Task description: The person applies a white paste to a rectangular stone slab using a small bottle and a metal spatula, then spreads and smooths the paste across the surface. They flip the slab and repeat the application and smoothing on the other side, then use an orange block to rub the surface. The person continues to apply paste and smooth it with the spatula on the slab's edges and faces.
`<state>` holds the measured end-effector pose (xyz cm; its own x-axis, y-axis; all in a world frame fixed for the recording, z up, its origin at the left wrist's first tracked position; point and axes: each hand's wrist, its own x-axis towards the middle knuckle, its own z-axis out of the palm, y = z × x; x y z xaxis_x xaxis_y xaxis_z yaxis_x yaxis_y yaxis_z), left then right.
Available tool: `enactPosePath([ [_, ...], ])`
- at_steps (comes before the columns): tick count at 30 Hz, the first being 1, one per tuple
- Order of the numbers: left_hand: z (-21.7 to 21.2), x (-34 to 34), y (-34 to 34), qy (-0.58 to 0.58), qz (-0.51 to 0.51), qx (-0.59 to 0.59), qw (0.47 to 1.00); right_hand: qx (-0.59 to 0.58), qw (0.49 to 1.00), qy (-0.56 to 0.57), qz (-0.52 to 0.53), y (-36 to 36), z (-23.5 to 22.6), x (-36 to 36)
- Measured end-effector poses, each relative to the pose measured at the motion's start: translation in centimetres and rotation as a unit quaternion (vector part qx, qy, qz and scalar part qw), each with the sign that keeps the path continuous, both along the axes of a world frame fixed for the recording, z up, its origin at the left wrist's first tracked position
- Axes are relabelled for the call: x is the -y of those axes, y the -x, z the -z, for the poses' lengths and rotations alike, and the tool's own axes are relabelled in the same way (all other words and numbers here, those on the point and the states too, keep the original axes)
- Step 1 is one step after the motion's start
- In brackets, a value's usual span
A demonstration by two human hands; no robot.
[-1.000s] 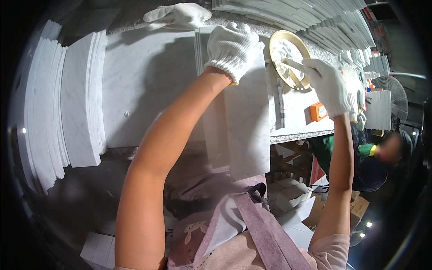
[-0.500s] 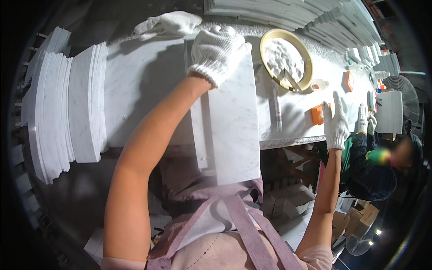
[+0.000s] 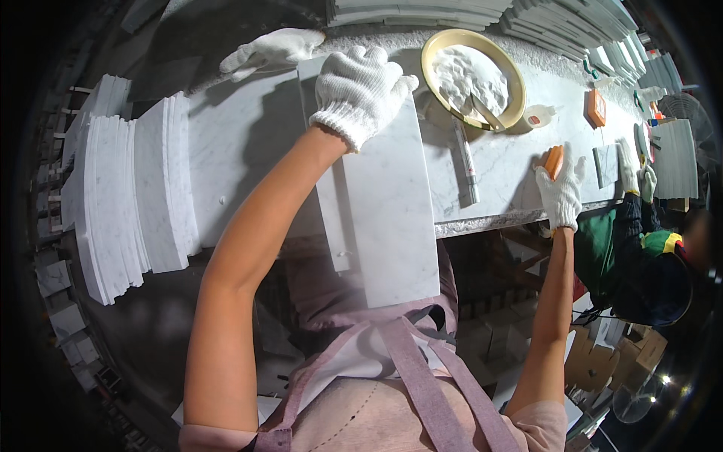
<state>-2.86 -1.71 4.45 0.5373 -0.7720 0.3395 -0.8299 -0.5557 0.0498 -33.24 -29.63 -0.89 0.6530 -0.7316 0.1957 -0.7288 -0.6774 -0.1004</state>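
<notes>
A long white marble slab [image 3: 395,218] lies lengthwise before me, its near end jutting past the table edge toward my lap. Under its left side a second, narrower-looking slab [image 3: 333,207] shows. My left hand [image 3: 358,98], in a white knitted glove, holds the far end of the upper slab, with the thumb toward its right edge and the fingertips partly hidden. Out to the right, my gloved right hand [image 3: 561,192] is closed on an orange block [image 3: 553,162], which sits between thumb and fingers near the table's front edge.
A yellow bowl [image 3: 516,87] of white powdery material holds a spatula [image 3: 488,113]. Nearby lie a marker pen [image 3: 467,166], another orange block [image 3: 596,109] and a loose glove [image 3: 271,51]. Slab stacks stand left [image 3: 167,181] and far [image 3: 414,11]. A co-worker's gloved hand [image 3: 628,166] works at right.
My right hand has gone from beside the orange block, fingers apart, to gripping it. My left hand stays at the slab's far end. The whole view has shifted slightly.
</notes>
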Motion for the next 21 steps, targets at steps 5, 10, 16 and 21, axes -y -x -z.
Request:
enactPosePath([
  [5, 0.9, -0.3, 0.3, 0.016, 0.026, -0.012, 0.999, 0.262, 0.881, -0.393, -0.018, 0.3, -5.4, -5.3],
  [10, 1.7, -0.7, -0.5, 0.12, 0.102, 0.019, 0.987, 0.268, 0.75, -0.589, -0.139, 2.3, -4.5, -18.5],
  [16, 1.8, -0.2, 0.2, 0.069, 0.084, 0.026, 0.994, 0.237, 0.8, -0.522, -0.175, -1.9, -4.4, -21.0],
  [21, 0.7, -0.6, 0.8, 0.057, 0.058, 0.006, 0.997, 0.239, 0.838, -0.454, -0.186, -9.0, -6.5, -20.1],
])
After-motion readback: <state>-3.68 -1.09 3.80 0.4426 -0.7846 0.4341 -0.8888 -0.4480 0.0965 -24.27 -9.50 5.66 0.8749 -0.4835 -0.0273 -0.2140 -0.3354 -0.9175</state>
